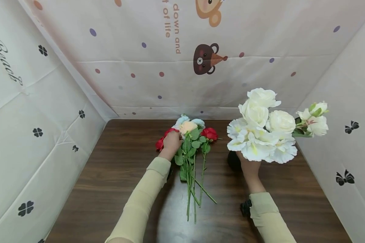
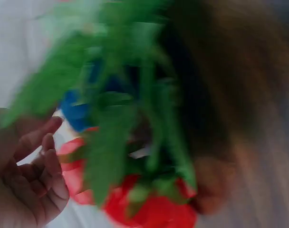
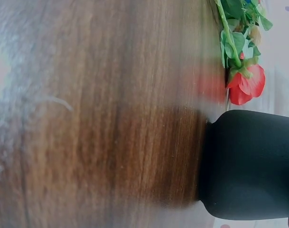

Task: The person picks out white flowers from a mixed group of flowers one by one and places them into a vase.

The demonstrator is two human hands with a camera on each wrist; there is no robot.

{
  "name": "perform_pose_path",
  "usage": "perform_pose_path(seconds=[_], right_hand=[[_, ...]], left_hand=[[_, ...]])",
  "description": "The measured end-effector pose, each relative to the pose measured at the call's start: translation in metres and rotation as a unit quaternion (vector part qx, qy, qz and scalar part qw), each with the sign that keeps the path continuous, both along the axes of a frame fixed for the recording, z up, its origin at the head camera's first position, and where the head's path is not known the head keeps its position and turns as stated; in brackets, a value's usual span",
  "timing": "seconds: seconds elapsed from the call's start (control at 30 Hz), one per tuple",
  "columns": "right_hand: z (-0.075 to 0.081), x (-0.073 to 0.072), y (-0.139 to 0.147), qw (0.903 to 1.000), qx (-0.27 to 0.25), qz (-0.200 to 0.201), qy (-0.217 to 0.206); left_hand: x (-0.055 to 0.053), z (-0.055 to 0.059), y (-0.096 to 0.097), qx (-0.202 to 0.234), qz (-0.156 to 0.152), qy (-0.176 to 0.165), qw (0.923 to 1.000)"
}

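My left hand [image 1: 171, 143] is at the flower heads of a loose bunch, over the red roses [image 1: 160, 144] on its left side. In the left wrist view its bent fingers [image 2: 52, 164] lie beside blurred green leaves [image 2: 106, 142] and red petals [image 2: 154, 209], without closing round a stem. My right hand [image 1: 250, 166] grips a black vase [image 3: 251, 164], mostly hidden in the head view by the white flowers [image 1: 261, 131] above it. One fingertip shows at the vase's edge in the right wrist view.
Beside the left hand lie a peach rose [image 1: 188, 127], pale blue flowers [image 1: 182, 119] and another red rose [image 1: 210, 133], their green stems [image 1: 194, 192] pointing toward me. White rose buds [image 1: 314, 119] stick out to the right. A patterned cloth [image 1: 170, 84] rises behind the dark wooden table [image 1: 118, 168].
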State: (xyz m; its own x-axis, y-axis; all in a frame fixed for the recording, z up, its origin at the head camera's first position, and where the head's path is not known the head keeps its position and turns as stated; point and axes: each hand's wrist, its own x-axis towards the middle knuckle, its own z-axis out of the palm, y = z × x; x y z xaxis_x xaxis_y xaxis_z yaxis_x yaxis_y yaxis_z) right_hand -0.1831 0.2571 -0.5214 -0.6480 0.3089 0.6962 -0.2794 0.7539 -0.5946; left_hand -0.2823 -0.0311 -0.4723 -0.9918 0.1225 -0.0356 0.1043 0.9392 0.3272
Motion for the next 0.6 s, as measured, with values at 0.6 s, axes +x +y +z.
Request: perform_pose_path(seconds=[0.6], right_hand=[[0.001, 0.001, 0.000, 0.9975, 0.062, -0.025, -0.022]], left_hand=[[0.018, -0.040, 0.008, 0.034, -0.017, -0.037, 0.9986]])
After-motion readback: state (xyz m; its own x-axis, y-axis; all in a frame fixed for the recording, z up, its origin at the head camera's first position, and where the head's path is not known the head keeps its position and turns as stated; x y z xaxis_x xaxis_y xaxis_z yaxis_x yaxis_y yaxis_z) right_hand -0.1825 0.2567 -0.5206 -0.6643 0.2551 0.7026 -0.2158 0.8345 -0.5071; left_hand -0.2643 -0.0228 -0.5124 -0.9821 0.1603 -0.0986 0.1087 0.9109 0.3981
